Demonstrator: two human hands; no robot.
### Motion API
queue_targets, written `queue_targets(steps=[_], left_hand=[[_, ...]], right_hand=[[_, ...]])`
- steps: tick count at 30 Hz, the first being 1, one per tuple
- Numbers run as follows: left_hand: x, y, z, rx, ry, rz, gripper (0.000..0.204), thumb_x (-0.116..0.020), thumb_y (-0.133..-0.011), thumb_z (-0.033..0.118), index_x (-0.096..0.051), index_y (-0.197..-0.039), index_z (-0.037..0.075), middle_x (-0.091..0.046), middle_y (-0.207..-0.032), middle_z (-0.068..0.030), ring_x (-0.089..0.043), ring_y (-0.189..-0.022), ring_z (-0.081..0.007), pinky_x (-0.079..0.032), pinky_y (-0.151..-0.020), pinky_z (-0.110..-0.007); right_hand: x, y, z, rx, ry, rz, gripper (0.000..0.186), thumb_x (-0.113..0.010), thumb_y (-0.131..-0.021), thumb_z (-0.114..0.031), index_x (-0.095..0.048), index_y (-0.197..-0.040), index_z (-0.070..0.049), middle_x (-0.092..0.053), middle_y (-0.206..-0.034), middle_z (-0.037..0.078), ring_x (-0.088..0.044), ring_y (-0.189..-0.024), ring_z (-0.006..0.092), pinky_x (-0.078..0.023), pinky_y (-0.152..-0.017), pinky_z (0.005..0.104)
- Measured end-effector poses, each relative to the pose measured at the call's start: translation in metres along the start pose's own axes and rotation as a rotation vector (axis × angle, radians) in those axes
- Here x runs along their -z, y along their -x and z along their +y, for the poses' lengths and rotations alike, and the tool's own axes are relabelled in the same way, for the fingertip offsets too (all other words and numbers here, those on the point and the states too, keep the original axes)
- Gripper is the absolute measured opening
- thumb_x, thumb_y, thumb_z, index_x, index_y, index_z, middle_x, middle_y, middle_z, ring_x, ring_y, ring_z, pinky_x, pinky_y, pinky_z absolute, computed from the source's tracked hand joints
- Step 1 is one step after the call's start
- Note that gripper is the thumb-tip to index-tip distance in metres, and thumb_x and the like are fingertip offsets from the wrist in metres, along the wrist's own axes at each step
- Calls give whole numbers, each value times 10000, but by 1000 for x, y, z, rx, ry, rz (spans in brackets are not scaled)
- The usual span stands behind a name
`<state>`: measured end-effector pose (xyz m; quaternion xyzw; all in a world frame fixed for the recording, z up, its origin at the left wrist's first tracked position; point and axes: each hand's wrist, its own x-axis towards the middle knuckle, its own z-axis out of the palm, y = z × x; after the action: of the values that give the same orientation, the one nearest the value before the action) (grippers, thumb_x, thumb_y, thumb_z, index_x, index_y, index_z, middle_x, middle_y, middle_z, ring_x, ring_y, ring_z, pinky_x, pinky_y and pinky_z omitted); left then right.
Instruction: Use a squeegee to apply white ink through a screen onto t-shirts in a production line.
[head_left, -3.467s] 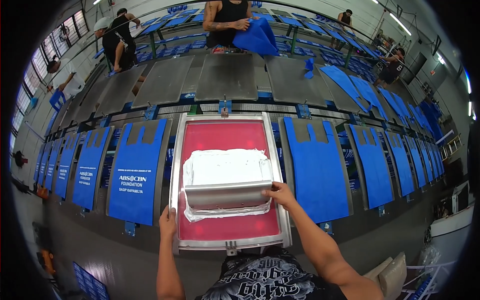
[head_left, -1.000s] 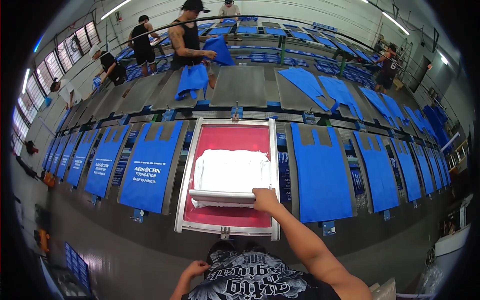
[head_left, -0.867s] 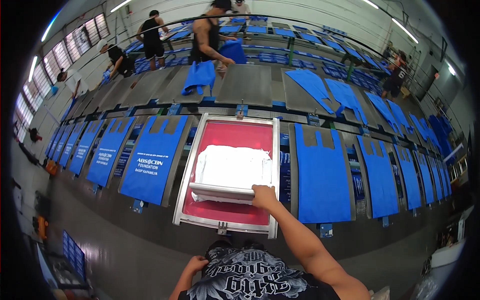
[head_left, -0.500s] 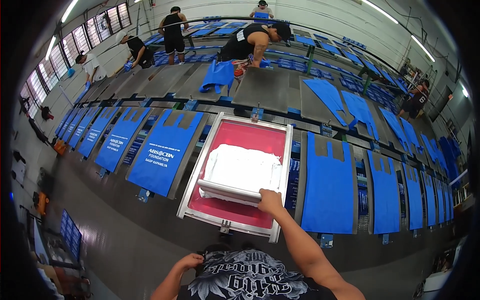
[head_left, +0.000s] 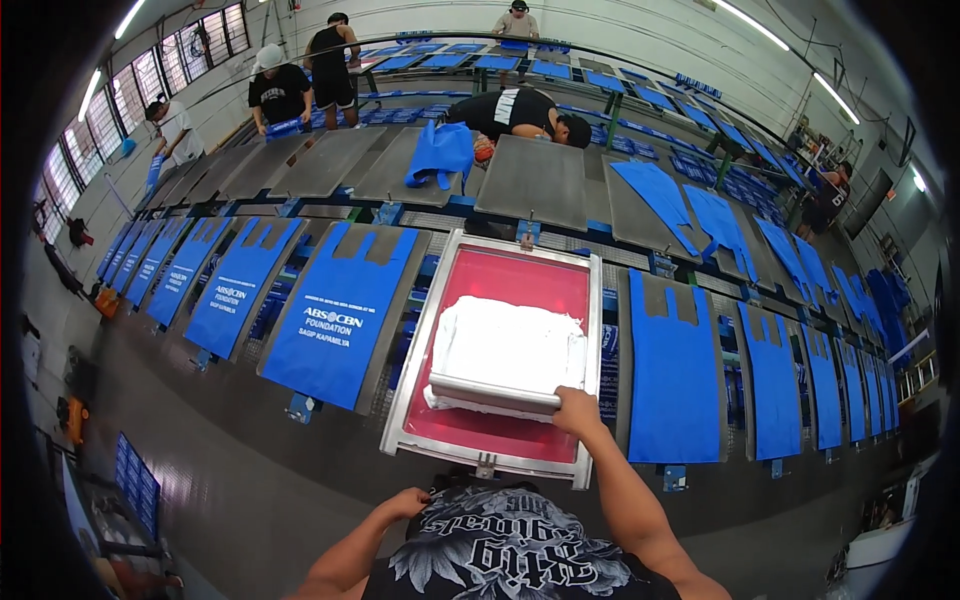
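My right hand (head_left: pixel 577 411) is closed on the right end of a squeegee (head_left: pixel 492 392) with a long pale bar. The squeegee lies across a silk-screen frame (head_left: pixel 412 356) with metal sides and pink-red mesh, against the near edge of a thick patch of white ink (head_left: pixel 510 343). Beneath the frame, the printing board is hidden. Down by my shirt front, my left hand (head_left: pixel 408 502) is curled with its fingertips against the dark cloth; whatever they hold, if anything, is hidden. Left of the frame lies a blue bag (head_left: pixel 335 318) printed in white; an unprinted blue bag (head_left: pixel 675 370) lies to its right.
More boards with blue bags run along both sides of the table. Behind stands a second row of grey boards (head_left: pixel 530 180), one with a crumpled blue bag (head_left: pixel 440 155). A person (head_left: pixel 515 112) bends low behind that row. Several other people stand farther back.
The frame, squeegee and my right hand appear farther right in the picture as the view shifts. My right hand keeps its grip. The person behind the boards has bent lower.
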<state>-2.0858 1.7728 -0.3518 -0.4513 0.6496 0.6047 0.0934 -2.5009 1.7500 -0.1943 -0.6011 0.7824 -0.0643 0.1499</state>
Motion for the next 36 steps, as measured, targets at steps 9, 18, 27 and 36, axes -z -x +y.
queue_targets(steps=[9, 18, 27, 36], left_hand=[[57, -22, -38, 45, -24, -97, 309, -630, -789, 213, -672, -1012, 4, -694, -871, -112, -612, -794, -156, -476, -741, -330], [80, -4, -66, 80, 328, -141, 259, -633, -827, 145, -682, -1044, 13, -684, -893, 5, -598, -814, -105, -463, -766, -266], [68, -29, -89, -4, 111, -46, 187, -650, -739, 160, -696, -866, 31, -669, -740, -57, -595, -681, -133, -467, -644, -310], [95, -8, -65, -33, -192, 410, 302, -707, -655, 210, -656, -880, 15, -646, -744, -148, -632, -691, -312, -494, -634, -370]], right_hand=[[0, 5, -7, -68, 17, 25, 268, -602, -639, -112, -642, -903, -83, -662, -897, 154, -627, -880, 345, -479, -774, 440], [-3, 5, -10, -157, 31, -14, 304, -625, -632, -116, -641, -935, -112, -664, -928, 109, -623, -929, 308, -444, -802, 473], [-2, 2, -12, -174, 30, -12, 295, -644, -635, -123, -646, -930, -112, -666, -932, 124, -624, -928, 316, -450, -791, 472], [-1, 10, -15, -178, 64, 12, 283, -628, -645, -118, -658, -927, -120, -670, -896, 139, -634, -879, 332, -464, -769, 451]])
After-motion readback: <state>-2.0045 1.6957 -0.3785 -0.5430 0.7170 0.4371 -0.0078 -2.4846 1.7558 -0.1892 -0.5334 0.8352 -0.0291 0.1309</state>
